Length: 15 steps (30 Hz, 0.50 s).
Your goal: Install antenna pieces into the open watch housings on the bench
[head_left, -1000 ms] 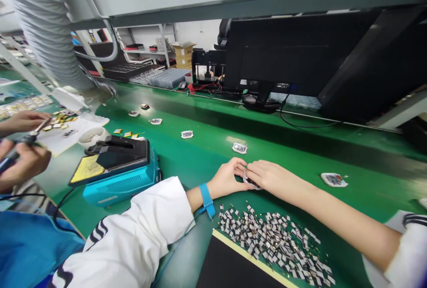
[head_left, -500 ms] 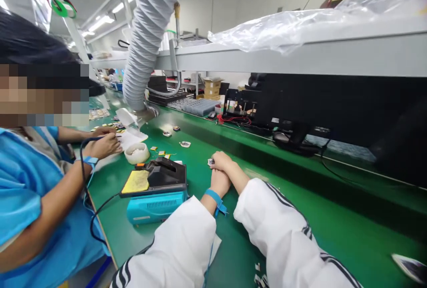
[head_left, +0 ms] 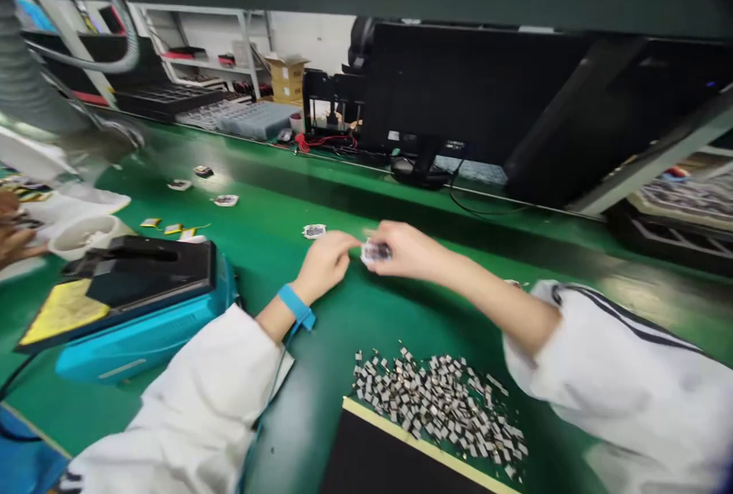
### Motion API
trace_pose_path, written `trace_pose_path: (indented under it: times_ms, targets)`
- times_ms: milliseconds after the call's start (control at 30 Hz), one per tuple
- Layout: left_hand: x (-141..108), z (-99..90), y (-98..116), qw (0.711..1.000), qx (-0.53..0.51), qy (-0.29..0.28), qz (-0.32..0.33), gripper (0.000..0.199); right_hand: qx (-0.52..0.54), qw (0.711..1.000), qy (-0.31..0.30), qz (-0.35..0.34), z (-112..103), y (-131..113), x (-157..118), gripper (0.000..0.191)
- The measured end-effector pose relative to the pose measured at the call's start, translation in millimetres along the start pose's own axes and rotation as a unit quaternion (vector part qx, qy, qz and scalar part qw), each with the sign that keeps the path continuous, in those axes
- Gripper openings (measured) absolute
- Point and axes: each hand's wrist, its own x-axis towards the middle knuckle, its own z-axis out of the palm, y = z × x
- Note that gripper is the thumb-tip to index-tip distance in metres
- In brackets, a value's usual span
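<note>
My right hand (head_left: 404, 250) pinches a small white-rimmed electronic part (head_left: 375, 251) above the green bench. At its left side is my left hand (head_left: 326, 265), its index finger stretched toward the part's edge and its other fingers partly curled. Whether that fingertip touches the part is blurred. A blue wrist strap (head_left: 296, 306) circles my left wrist. Just behind the left hand, a similar white-rimmed part (head_left: 314, 231) lies on the bench. Nearer to me is a heap of small silvery metal pieces (head_left: 435, 395), beside a black mat (head_left: 395, 456) with a yellow edge.
A blue soldering station (head_left: 149, 341) with a yellow sponge (head_left: 62, 314) stands at left, near a white round dish (head_left: 88, 236). Several small parts (head_left: 226, 200) lie farther back. A black monitor (head_left: 458, 89) stands behind. A co-worker's hand (head_left: 14, 230) shows at the left edge.
The view has swung right and down, bringing the metal pieces and mat into sight. My hands, crossed over each other before, are now side by side, with the part in the right one.
</note>
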Motion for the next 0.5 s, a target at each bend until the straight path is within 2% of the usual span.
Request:
trace_pose_path:
  times_ms: [67,133,233,333,433,500]
  targets:
    - [-14.3,3.5,26.1,0.988,-0.052,-0.098,0.110,0.033,0.030,0.999,-0.040,-0.013,15.3,13.7,-46.0,0.017]
    - [-31.6,9.3,50.2,0.958,-0.092,-0.184,0.198,0.032,0.063,0.997,-0.045,-0.005,37.2,25.4,-82.8,0.023]
    - [-50.6,19.6,71.4,0.931,-0.110,-0.243,0.250,0.029,0.107,0.994,-0.012,0.023,62.1,38.0,-108.2,0.037]
    - [-54.7,26.2,76.4,0.914,-0.077,-0.272,0.290,0.028,0.135,0.990,0.024,0.039,64.3,46.0,-96.0,0.044]
    - [-51.7,28.3,75.8,0.906,-0.041,-0.288,0.307,0.027,0.130,0.986,0.076,0.074,56.1,51.4,-56.1,0.051]
    - [-50.6,28.8,75.4,0.907,-0.041,-0.291,0.301,0.025,0.117,0.985,0.088,0.093,53.4,52.9,-24.9,0.060]
